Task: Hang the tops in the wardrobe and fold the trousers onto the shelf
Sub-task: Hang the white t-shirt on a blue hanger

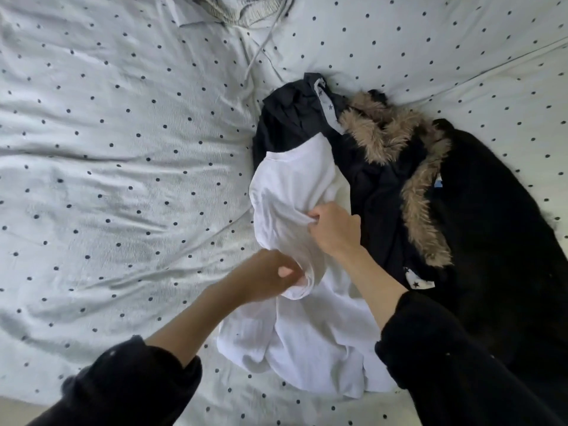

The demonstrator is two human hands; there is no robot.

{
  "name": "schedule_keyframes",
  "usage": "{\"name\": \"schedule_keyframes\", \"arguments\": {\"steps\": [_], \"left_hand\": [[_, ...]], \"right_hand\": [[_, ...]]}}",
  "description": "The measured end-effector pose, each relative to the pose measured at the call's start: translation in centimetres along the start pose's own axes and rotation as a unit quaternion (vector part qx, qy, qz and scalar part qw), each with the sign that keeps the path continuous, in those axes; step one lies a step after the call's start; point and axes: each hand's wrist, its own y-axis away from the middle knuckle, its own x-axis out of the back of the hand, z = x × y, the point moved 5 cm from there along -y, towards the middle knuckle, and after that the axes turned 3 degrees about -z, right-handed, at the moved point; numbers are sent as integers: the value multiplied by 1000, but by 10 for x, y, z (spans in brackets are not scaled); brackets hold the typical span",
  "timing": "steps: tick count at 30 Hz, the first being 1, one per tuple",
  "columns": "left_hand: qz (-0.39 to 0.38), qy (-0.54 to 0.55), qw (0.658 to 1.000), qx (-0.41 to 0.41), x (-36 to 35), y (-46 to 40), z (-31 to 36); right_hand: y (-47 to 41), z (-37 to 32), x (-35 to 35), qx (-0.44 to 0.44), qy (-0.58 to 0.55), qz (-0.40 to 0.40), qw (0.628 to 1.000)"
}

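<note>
White top gripped in both hands

Head view: soft, crumpled white top lies on the dotted sheet, just right of centre. Left hand bunches its cloth at 6 o'clock; right hand pinches a fold beside it. Black coat with shaggy tan fur trim sprawls at 3 o'clock, touching the top. Dark navy garment sits crumpled at 12 o'clock. Grey ribbed garment lies at the far edge.

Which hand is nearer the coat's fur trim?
The right hand, pinching the white top just left of the fur trim. The left hand grips the top lower down, farther left.
</note>
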Motion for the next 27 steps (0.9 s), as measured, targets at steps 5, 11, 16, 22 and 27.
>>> {"name": "schedule_keyframes", "arguments": {"steps": [5,11,16,22,27], "left_hand": [[263,45,958,106,53,-15,-40],[168,177,963,117,64,-71,-43],[179,235,947,127,61,-81,-29],[255,-31,954,-152,45,-30,41],[195,-176,922,-283,24,-2,76]], "right_hand": [[20,33,-9,-27,-88,31,995],[36,51,-3,0,-96,7,995],[40,47,6,6,-91,-26,995],[45,40,39,-95,-361,64,925],[36,33,38,-197,-397,-26,896]]}}
